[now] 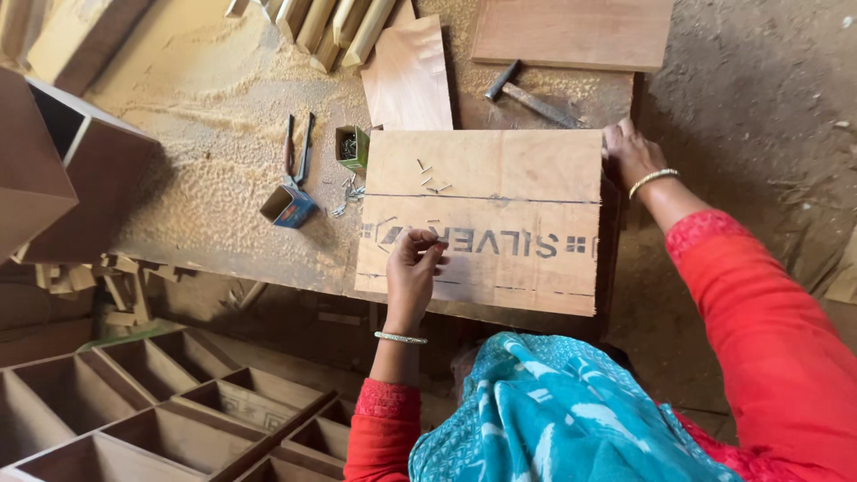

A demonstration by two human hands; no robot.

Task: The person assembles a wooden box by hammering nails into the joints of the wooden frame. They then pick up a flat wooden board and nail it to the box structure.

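Note:
A rectangular plywood panel with stencilled lettering lies on a sawdust-covered workbench. My left hand pinches a small nail upright against the panel near its left side. My right hand grips the panel's far right corner and holds it down. A few loose nails lie on the panel beyond my left hand. A hammer rests on the bench just past the panel, close to my right hand.
Pliers, a green box of nails and a small blue box sit left of the panel. Wood strips and boards lie at the back. A brown cabinet and a compartmented wooden frame stand at left.

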